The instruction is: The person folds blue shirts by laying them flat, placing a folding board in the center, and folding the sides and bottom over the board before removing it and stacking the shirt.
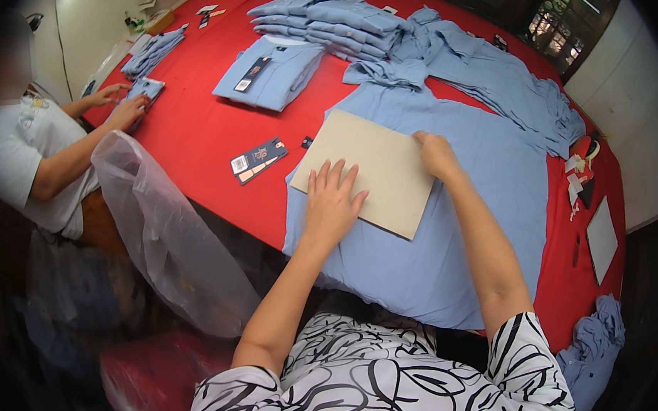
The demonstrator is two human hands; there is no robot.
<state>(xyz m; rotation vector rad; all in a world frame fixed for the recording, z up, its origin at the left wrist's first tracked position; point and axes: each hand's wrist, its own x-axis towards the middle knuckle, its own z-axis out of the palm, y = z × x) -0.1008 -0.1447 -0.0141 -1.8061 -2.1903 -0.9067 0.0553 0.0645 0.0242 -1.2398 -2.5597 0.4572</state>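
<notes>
A light blue shirt (496, 169) is spread out before me, its collar end pointing away. On top of it lies a flat beige cardboard sheet (375, 152), turned at an angle. My left hand (333, 205) rests on the cardboard's near left part, fingers spread and flat. At the right corner, my right hand (437, 156) grips the cardboard's edge with its fingers closed. Dark hang tags (258, 161) lie left of the shirt, with a thin string leading toward it.
Folded blue shirts (350, 30) are stacked at the back of the red-covered table (192, 139); one tagged folded shirt (273, 82) lies before them. Loose shirts (489, 77) spread to the right. Another person (39, 159) handles blue cloth at left, near a clear plastic bag (161, 226).
</notes>
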